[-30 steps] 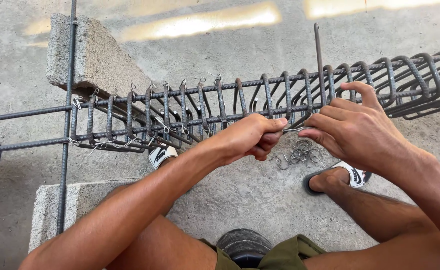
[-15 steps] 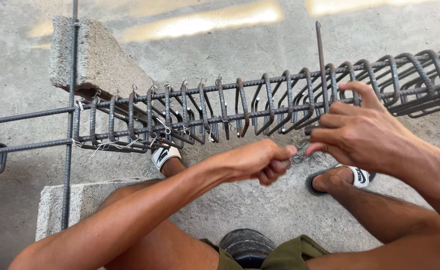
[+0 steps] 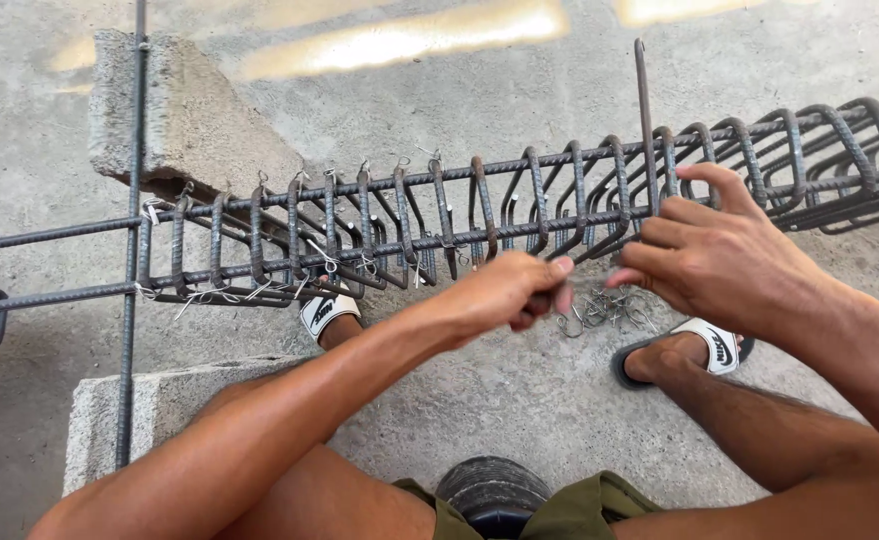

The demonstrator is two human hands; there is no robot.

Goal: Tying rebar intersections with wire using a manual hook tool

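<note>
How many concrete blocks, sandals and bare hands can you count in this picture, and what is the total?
Concrete blocks: 2 (far block, near block)
Sandals: 2 (left sandal, right sandal)
Hands: 2 (left hand, right hand)
Total: 6

A long rebar cage (image 3: 519, 215) of dark ribbed bars and closely spaced stirrups lies horizontally across the frame's middle, thin wire ties (image 3: 324, 262) twisted at its left joints; loose bent wires (image 3: 604, 310) lie on the concrete floor below centre
</note>
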